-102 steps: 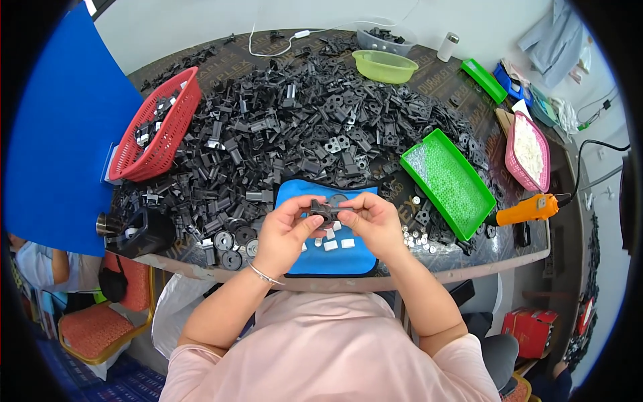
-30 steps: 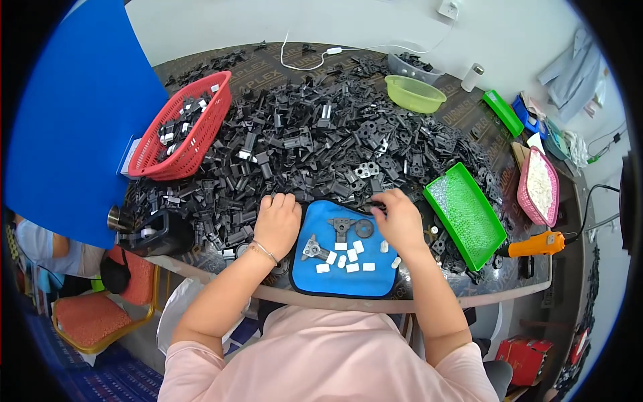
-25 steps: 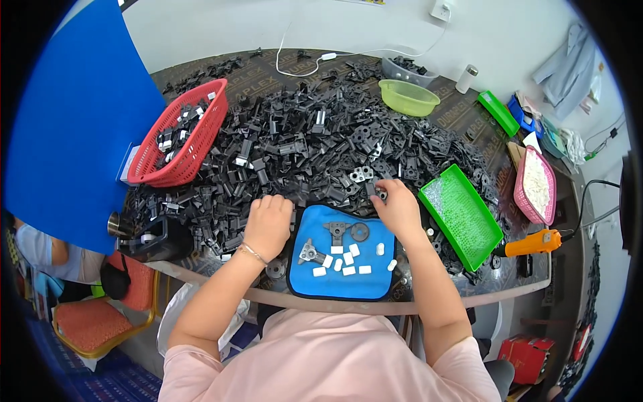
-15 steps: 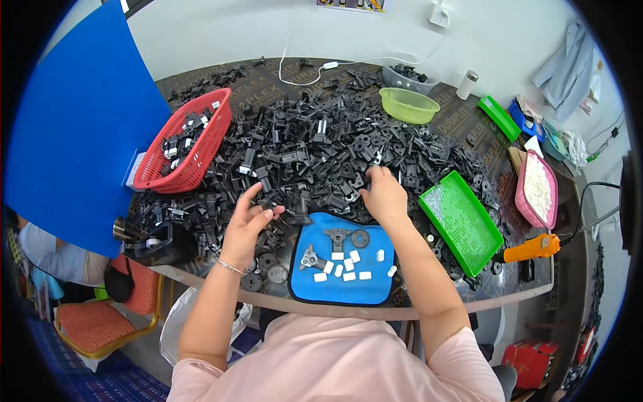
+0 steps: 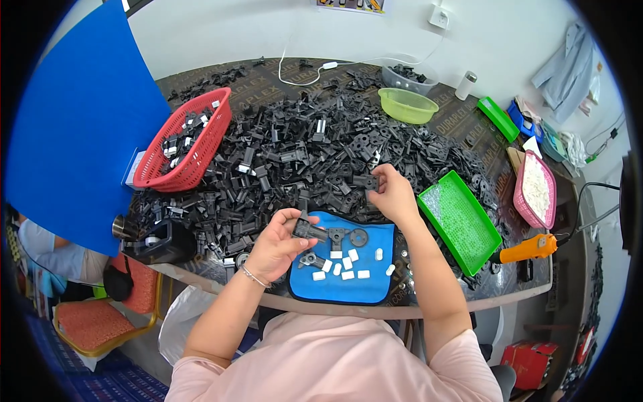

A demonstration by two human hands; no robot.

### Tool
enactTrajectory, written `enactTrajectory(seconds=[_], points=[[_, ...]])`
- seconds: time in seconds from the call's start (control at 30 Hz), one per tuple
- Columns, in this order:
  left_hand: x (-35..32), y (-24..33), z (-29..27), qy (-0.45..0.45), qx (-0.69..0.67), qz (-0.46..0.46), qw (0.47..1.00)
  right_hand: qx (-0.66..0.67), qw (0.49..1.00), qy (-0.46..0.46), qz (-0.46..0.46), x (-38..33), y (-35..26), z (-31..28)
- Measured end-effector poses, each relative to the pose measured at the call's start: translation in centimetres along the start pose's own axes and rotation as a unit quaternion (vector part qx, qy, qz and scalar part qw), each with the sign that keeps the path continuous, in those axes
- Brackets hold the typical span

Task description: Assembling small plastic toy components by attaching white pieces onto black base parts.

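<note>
- Black plastic bracket (image 5: pixel 309 231): held over the far left corner of the blue mat (image 5: pixel 345 292), the landmark here.
- Left hand (image 5: pixel 271 249): at the mat's left edge, thumb and fingers grasping that bracket.
- Right hand (image 5: pixel 396 197): beyond the mat's far right corner, fingertips seemingly pinching a dark part (image 5: pixel 364 181) at the heap (image 5: pixel 288 144); whether it is lifted, I cannot tell.
- On the mat: white blocks (image 5: pixel 364 274), a black ring (image 5: pixel 365 238) and further brackets.
- Handling well, in my judgement: keep the left grip light and the bracket steady; draw the right-hand part out singly, since neighbours may snag; carry both above the mat's loose blocks, which would probably scatter if brushed.
</note>
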State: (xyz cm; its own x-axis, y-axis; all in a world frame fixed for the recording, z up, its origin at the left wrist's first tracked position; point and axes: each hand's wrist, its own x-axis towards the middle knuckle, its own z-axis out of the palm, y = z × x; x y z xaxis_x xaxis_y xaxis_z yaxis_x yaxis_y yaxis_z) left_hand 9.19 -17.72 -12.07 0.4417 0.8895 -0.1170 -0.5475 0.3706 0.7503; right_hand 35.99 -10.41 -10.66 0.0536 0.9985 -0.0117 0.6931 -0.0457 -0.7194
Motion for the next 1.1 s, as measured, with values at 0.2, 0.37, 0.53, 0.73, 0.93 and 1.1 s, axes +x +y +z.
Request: enactTrajectory(seconds=[0.2, 0.37, 0.53, 0.73, 0.93, 1.1], points=[[1.5, -0.9, 2.0, 0.014, -0.054, -0.063, 0.996, 0.298, 0.950, -0.078, -0.042, -3.5, 1.1, -1.5], [2.2, -2.8, 2.8, 0.067, -0.054, -0.135, 0.987, 0.326, 0.911, -0.242, -0.066, -7.0, -2.2, -3.2], [2.0, -3.4, 4.4, 0.001, -0.106, -0.158, 0.982, 0.138, 0.956, -0.240, -0.101, -8.3, -4.2, -1.8], [1.6, -3.7, 5.3, 0.037, -0.105, -0.143, 0.983, 0.026, 0.944, -0.060, -0.324, -8.5, -2.4, 0.0], [1.0, -4.0, 5.5, 0.075, -0.120, -0.116, 0.983, 0.014, 0.961, 0.049, -0.272, -10.7, -3.4, -0.6], [1.0, -4.2, 6.4, 0.073, -0.095, -0.090, 0.989, -0.013, 0.965, 0.045, -0.259, -11.9, -1.6, -0.2]])
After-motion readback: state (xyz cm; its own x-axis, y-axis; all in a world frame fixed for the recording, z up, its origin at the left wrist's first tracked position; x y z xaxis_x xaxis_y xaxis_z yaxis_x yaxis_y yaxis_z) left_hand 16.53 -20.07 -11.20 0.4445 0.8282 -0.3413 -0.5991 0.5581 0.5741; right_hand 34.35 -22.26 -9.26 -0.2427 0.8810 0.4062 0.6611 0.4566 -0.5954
